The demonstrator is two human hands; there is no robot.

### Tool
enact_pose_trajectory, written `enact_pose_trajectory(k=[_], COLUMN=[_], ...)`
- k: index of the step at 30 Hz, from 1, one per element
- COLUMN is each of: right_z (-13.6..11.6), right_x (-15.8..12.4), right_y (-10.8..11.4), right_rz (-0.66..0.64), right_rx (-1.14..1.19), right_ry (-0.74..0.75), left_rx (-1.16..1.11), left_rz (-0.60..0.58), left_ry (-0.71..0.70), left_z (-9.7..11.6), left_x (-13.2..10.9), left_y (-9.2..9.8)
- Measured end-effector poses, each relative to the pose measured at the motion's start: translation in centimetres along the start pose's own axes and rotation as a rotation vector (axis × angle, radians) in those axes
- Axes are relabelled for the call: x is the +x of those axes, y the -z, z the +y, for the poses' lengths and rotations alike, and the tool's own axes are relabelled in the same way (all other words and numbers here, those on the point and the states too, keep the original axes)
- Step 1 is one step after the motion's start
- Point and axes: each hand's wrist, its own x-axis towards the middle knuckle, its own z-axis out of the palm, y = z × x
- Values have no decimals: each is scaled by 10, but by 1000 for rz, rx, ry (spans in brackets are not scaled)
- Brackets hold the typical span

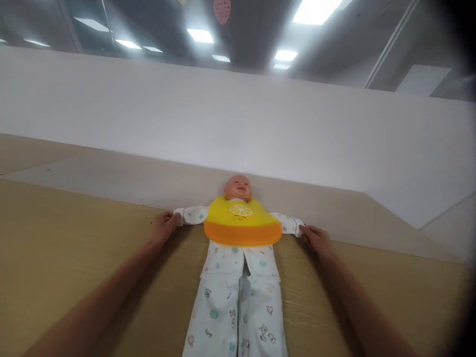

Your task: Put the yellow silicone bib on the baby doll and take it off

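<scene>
A baby doll (238, 187) lies on its back on a tan table (74, 238), arms spread wide. It wears white printed pyjamas (238, 297) and a yellow and orange bib (241, 222) with a lemon face. My left hand (163, 227) is closed on the cuff of the doll's sleeve at the left. My right hand (315, 239) is closed on the cuff of the other sleeve at the right. Both of my forearms reach in from the bottom corners.
A white partition wall (260, 124) runs behind the table. A grey strip of surface (111, 176) lies between the tan top and the wall. Ceiling lights (201, 35) glow overhead.
</scene>
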Motion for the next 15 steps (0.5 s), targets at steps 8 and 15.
enact_pose_trajectory(k=[8, 15], right_z=[9, 14], right_x=[-4, -6], right_y=[0, 0], right_rz=[102, 190], right_rx=[138, 82], right_ry=[6, 44], left_rx=[2, -6], left_rz=[89, 140], left_ry=[31, 56], left_z=[-3, 1], left_x=[11, 19], left_y=[-1, -4])
